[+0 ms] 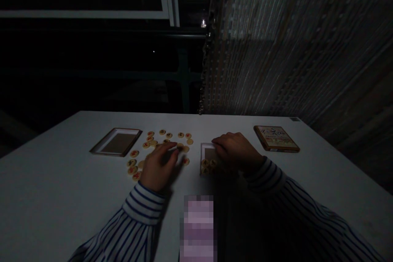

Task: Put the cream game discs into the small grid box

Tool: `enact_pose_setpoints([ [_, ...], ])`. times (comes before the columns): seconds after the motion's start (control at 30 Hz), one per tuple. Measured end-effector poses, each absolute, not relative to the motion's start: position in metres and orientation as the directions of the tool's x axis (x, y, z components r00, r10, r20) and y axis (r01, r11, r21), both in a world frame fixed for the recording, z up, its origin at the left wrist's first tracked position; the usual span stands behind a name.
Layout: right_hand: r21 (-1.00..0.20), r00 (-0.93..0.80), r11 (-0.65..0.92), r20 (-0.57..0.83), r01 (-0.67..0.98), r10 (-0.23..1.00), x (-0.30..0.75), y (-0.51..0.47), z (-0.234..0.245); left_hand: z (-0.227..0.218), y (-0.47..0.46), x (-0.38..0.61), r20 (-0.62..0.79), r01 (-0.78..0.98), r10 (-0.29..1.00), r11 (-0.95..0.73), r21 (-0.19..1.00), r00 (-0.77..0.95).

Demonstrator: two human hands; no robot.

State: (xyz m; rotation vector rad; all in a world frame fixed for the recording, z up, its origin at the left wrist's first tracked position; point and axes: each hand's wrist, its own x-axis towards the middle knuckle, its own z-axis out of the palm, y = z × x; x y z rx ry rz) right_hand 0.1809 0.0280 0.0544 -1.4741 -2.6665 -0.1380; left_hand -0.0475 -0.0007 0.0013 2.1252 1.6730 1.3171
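My left hand (159,166) is over the right side of a loose spread of round wooden Chinese chess pieces. Its thumb and index finger close around one Chinese chess piece (180,146). Several others carry red or dark characters, such as a red-marked piece (134,153) near the wrist. My right hand (235,149) covers the right part of a small open box (201,157), its bent fingers together at the far rim. Whatever those fingers hold, if anything, is hidden. Inside the box, at the near left, lie several dark-marked pieces (205,163).
An open, shallow box part (115,143) lies at the left of the white table (61,188). At the right is a decorated lid or flat box (277,138). A string curtain (260,49) hangs behind the table. A blurred pinkish patch (199,229) covers the near middle.
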Motion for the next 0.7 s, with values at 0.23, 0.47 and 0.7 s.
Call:
enact_pose_setpoints([
  [0.23, 0.007, -0.538, 0.548, 0.203, 0.836, 0.818, 0.180, 0.025, 0.057, 0.011, -0.003, -0.059, 0.455, 0.715, 0.885, -0.255, 0.651, -0.098],
  [0.47, -0.042, -0.528, 0.555, 0.254, 0.831, 0.810, 0.176, 0.023, 0.058, 0.022, -0.010, -0.080, 0.487, 0.739, 0.864, -0.244, 0.628, -0.129],
  [0.7, -0.050, -0.520, 0.555, 0.286, 0.831, 0.805, 0.169, 0.019, 0.061, 0.026, -0.016, -0.106, 0.514, 0.765, 0.840, -0.213, 0.607, -0.173],
])
